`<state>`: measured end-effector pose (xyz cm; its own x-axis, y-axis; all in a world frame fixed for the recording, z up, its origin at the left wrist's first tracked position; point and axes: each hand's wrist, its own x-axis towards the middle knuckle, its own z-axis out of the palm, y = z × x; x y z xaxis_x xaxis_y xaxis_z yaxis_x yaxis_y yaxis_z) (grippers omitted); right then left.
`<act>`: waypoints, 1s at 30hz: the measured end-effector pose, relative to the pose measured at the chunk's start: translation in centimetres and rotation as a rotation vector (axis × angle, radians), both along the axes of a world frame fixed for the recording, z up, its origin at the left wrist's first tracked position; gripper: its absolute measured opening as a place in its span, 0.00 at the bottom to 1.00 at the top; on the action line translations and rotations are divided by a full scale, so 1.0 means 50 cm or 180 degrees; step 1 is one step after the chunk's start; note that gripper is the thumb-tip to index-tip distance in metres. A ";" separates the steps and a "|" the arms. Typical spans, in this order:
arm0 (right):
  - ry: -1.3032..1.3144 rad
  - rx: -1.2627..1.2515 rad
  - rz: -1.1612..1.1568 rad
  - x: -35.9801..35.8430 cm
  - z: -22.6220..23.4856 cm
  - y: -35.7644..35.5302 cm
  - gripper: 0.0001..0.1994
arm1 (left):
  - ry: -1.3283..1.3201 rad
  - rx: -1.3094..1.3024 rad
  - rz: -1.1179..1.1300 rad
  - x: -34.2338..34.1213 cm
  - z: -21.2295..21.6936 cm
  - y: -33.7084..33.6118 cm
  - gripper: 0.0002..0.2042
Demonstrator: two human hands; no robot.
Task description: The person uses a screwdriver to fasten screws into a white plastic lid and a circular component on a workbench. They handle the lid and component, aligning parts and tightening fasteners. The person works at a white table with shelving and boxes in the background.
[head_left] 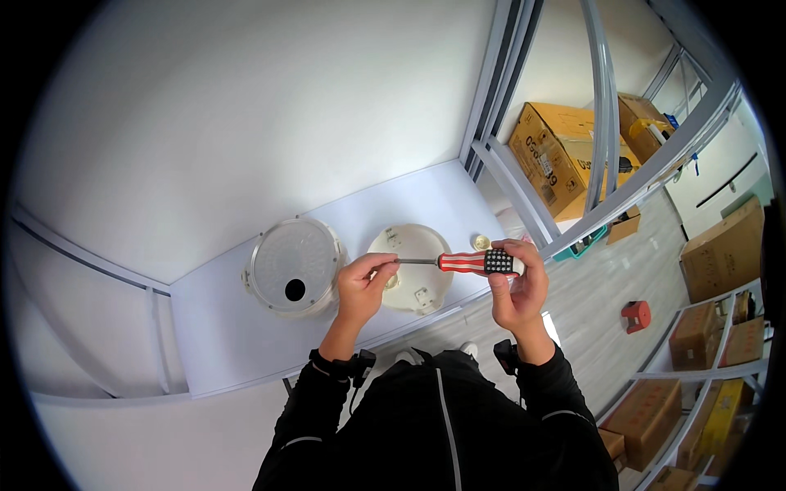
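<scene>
A screwdriver with a red-and-white striped handle and a dark, star-dotted end lies level between my hands. My right hand wraps its fingers and thumb round the handle's end. The fingers of my left hand pinch the tip of the metal shaft; whether a small part sits there is hidden. Below the shaft, a round cream-white lid with small fittings rests on the table. To its left stands a white drum-shaped container with a translucent top and a round black hole. A small cream round cap lies beyond the screwdriver handle.
The white table runs along a pale wall, with a grey metal frame at its right end. Beyond are cardboard boxes, a red stool on the floor and shelves of boxes at lower right.
</scene>
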<state>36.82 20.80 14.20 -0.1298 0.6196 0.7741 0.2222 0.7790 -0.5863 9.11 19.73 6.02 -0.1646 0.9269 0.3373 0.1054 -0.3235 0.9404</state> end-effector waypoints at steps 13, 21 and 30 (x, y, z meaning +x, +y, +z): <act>-0.0130 -0.0034 0.0070 -0.012 0.005 -0.010 0.21 | -0.0220 -0.0180 -0.0200 -0.014 -0.015 -0.006 0.08; -0.0094 -0.0051 0.0014 -0.015 -0.003 -0.017 0.21 | -0.0110 -0.0065 -0.0206 -0.019 -0.019 -0.008 0.07; -0.0049 0.0038 -0.0050 -0.016 0.000 -0.023 0.21 | -0.0072 -0.0009 -0.0184 -0.012 -0.025 -0.004 0.07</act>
<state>36.00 19.66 14.21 -0.1320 0.6125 0.7794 0.2434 0.7822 -0.5735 8.52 19.55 4.77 -0.1183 0.9361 0.3314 0.0654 -0.3257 0.9432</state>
